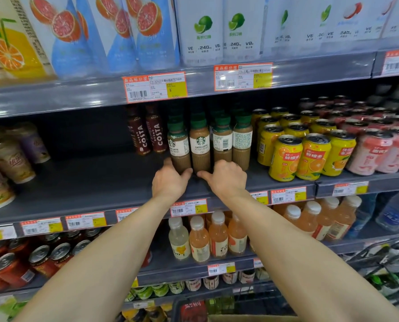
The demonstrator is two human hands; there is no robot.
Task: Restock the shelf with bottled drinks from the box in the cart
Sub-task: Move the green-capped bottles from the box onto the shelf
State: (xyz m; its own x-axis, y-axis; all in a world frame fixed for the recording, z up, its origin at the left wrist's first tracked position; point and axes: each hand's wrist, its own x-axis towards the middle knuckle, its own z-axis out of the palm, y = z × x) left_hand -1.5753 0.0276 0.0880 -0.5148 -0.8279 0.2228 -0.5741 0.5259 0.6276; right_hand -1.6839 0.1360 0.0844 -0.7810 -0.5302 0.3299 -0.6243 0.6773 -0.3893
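Gripping, with the left hand [170,181], the foot of the first latte bottle [178,145]: fingers curled round its left side, thumb laid across the front. Gripping likewise, with the right hand [227,176], the foot of the third latte bottle [222,141], knuckles up, thumb pointing left. Between the two thumbs, the second latte bottle [200,147]; just right of the right hand, the fourth latte bottle [242,140]. Four in the front row in all, upright and side by side, green-capped, with more green caps lined up behind, too dim to count.

All standing on the middle shelf [101,187], dark grey, with orange-and-yellow price tags [189,208] along its lip. Left of the lattes and set further back, two brown Costa bottles [147,135]; beyond a bare stretch, paper drink cups [8,163] at the left edge. To the right, yellow orange-drink cans [310,156], three across the front and several rows deep, then pink cans [375,152].

On the shelf above, tall grapefruit-label bottles [63,31] and lime-label bottles [202,31]. On the shelf below, white-capped juice bottles [199,240], partly hidden by the forearms, and red cans [40,259] at the lower left. At the lower right, the wire cart [393,259]; along the bottom edge, a strip of brown cardboard [251,319], mostly cut off.
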